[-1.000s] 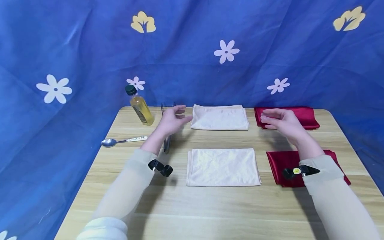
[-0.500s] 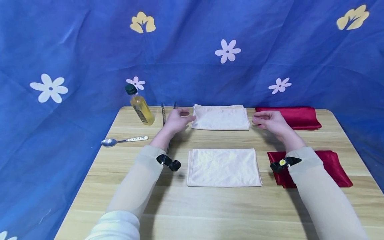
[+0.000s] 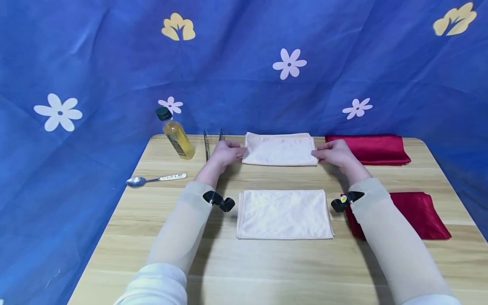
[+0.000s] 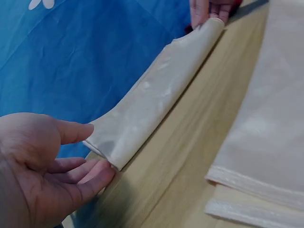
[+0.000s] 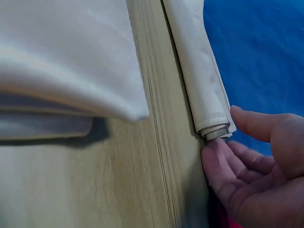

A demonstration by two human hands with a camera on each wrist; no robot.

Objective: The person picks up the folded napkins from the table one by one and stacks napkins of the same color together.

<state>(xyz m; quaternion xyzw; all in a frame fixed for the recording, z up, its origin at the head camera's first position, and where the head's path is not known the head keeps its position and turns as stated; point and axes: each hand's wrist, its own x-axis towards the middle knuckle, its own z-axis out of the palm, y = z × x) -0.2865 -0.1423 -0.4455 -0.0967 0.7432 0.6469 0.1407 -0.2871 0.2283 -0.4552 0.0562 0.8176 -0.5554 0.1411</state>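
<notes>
A folded white cloth (image 3: 280, 150) lies at the back of the table, with a hand at each short end. My left hand (image 3: 225, 152) is at its left end. In the left wrist view the thumb (image 4: 76, 131) reaches the upper corner and the fingertips (image 4: 107, 171) the lower one, with space between them. At the other end my right hand (image 3: 334, 153) has its thumb (image 5: 251, 124) at one corner and its fingertips (image 5: 213, 147) right at the folded layers. A second folded white cloth (image 3: 285, 215) lies nearer, between the forearms.
Two folded red cloths, a far one (image 3: 379, 149) and a near one (image 3: 419, 216), lie on the right, the near one partly behind the right sleeve. On the left are an oil bottle (image 3: 179, 137), a spoon (image 3: 156, 179) and a thin upright metal object (image 3: 206, 145) partly hidden by the left hand.
My right hand has moved left from the far red cloth to the white cloth's right end. My left hand has shifted right to its left end. The cloths stay in place.
</notes>
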